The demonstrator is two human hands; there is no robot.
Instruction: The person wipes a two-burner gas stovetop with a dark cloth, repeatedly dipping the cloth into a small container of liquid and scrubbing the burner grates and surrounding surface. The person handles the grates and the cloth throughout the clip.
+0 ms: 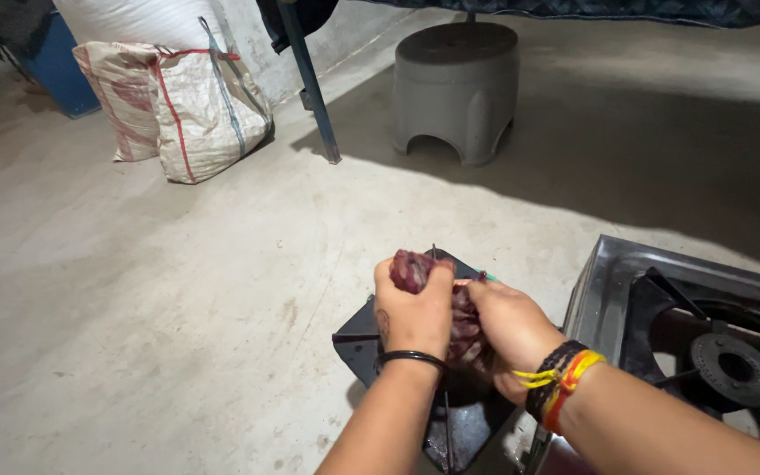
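Observation:
Both my hands close around a dark red, crumpled cloth [412, 269] held over a black metal pan support [358, 341] that lies on the concrete floor. My left hand [413, 312], with a black bangle at the wrist, grips the upper end of the cloth. My right hand [509, 325], with coloured thread bands at the wrist, grips the lower part beside it. The two hands touch each other. Most of the cloth is hidden between them.
A steel gas stove [613, 273] with a black burner [735, 368] sits at the right. A grey plastic stool [456, 88] stands behind, near a blue metal leg [310, 84]. Woven sacks [191, 110] lean at the wall at the far left.

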